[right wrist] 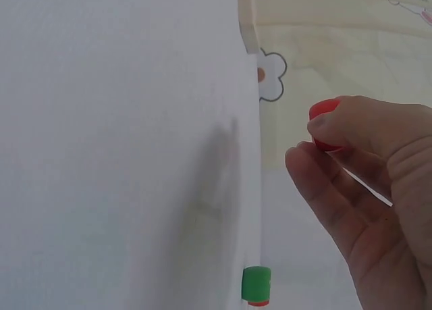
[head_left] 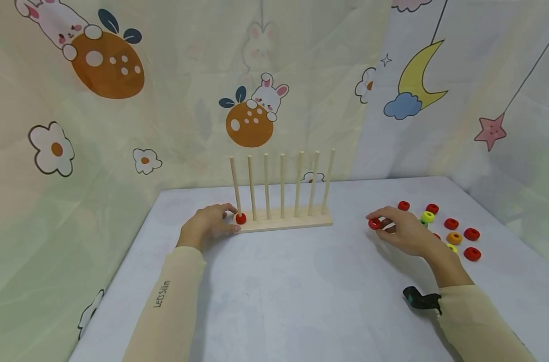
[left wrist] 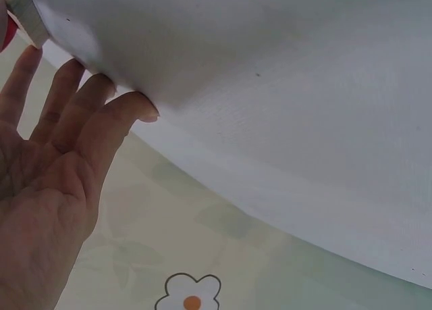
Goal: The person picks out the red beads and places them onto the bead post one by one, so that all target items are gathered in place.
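Note:
A wooden peg rack (head_left: 289,222) stands on the table, with several upright pegs along its base. One red bead (head_left: 241,218) sits at the foot of its leftmost peg. My left hand (head_left: 209,223) grips the left end of the base, thumb at the front and fingers behind. In the left wrist view, the fingers of that left hand (left wrist: 61,141) are spread and slightly bent, with a corner of the base at top left. To the right of the rack, my right hand (head_left: 405,231) pinches another red bead (right wrist: 325,121) between thumb and fingers, above the table.
Loose beads lie on the right of the white table (head_left: 279,301): several red ones (head_left: 472,254), an orange bead (head_left: 454,238), yellow ones (head_left: 428,216) and a green bead (right wrist: 256,283). A black strap piece (head_left: 420,298) is by the right sleeve. Printed cloth (head_left: 184,100) hangs behind.

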Tool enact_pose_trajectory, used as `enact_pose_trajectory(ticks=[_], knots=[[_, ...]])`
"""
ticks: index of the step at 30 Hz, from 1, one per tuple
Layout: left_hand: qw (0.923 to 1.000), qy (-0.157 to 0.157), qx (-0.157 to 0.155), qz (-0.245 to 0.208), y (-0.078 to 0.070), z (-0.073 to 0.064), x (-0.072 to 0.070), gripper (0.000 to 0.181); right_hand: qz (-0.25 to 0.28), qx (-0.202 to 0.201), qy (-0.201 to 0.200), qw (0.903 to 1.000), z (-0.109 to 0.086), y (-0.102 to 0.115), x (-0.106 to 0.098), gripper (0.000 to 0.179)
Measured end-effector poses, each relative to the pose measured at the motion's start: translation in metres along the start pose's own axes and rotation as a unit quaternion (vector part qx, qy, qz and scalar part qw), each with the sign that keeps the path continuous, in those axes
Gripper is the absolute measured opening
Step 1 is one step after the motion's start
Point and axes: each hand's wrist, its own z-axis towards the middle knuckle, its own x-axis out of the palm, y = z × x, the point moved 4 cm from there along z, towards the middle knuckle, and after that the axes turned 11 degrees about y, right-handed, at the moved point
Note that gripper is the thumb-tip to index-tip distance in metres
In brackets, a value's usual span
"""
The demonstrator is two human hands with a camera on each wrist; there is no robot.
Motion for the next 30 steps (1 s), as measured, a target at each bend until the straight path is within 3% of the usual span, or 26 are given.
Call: enact_pose_trajectory(ticks=[10, 18, 30], knots=[[1.0000, -0.003, -0.005, 0.001, 0.000, -0.002, 0.001, 0.057, 0.002, -0.022, -0.022, 0.9995, 0.012, 0.009, 0.002, 0.051], [0.9999, -0.006, 0.007, 0.010, -0.001, -0.001, 0.000, 0.057, 0.002, -0.078, -0.038, 0.9962, 0.019, 0.027, -0.003, 0.036], [0.9997, -0.006, 0.013, 0.019, -0.002, -0.001, -0.002, 0.057, 0.006, -0.100, -0.048, 0.9938, 0.043, 0.054, -0.005, 0.037]])
